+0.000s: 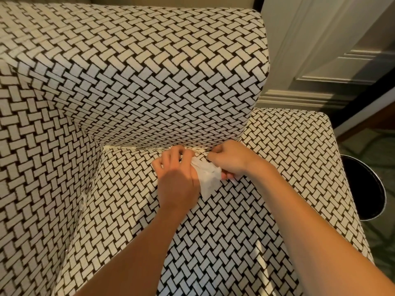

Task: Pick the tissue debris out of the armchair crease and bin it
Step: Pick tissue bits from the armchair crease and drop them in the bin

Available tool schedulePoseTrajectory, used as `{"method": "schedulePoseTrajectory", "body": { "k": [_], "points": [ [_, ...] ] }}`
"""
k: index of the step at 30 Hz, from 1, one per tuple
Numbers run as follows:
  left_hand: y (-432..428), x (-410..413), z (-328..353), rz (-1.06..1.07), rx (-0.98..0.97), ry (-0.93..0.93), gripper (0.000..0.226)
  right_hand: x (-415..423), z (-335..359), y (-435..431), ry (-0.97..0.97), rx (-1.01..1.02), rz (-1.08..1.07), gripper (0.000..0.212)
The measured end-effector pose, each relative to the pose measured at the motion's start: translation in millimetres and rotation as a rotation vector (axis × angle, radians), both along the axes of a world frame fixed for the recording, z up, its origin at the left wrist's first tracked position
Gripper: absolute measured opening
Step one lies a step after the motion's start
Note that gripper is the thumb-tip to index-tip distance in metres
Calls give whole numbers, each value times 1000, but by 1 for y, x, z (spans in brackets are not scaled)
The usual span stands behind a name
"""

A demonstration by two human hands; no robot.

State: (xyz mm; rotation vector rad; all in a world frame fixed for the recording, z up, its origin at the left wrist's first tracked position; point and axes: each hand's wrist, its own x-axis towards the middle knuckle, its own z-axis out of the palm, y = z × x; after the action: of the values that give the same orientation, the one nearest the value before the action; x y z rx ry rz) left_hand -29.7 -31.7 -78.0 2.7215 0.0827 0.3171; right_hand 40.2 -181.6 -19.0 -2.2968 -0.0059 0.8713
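Observation:
I look down at an armchair (149, 82) covered in black-and-white woven-pattern fabric. Thin white tissue debris (128, 148) lies along the crease between backrest and seat. My left hand (177, 176) rests at the crease with curled fingers and holds a crumpled white tissue wad (208, 178) against its palm side. Just to the right, my right hand (229, 161) pinches at the crease, its fingers also touching the wad. More white shreds (83, 197) sit in the left side crease.
A round black bin (367, 189) stands on the floor to the right of the chair, partly hidden behind the right armrest (299, 146). White panelled woodwork (320, 60) rises behind the chair at the upper right.

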Motion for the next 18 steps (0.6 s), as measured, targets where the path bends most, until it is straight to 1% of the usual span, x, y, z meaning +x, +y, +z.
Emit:
{"method": "schedulePoseTrajectory", "body": {
  "k": [2,4,6,8,10,11,13,15,16,17,18],
  "points": [
    [0,0,-1,8,2,0,44,7,5,8,155,12,9,30],
    [-2,1,-1,10,-7,-2,44,12,3,12,229,61,-4,29],
    [-1,1,-4,13,-2,0,33,13,-1,13,269,116,-31,27],
    [1,2,-7,21,-9,9,21,10,-4,14,258,125,-69,27],
    [3,1,-6,0,-13,43,24,7,-6,16,200,122,-126,31],
    [4,2,-3,-30,-35,50,31,5,-8,17,169,131,-158,33],
    [7,0,6,-79,-158,18,43,1,-9,18,143,167,-219,36],
    [13,-3,11,-91,-317,8,39,-2,-10,20,134,199,-259,37],
    [15,-4,13,-102,-346,29,35,-3,-9,22,126,212,-288,34],
    [16,-5,17,-112,-322,65,32,-4,-10,23,110,221,-318,32],
    [17,-7,20,-116,-248,110,30,-6,-11,26,85,224,-347,30]
  ]
}}
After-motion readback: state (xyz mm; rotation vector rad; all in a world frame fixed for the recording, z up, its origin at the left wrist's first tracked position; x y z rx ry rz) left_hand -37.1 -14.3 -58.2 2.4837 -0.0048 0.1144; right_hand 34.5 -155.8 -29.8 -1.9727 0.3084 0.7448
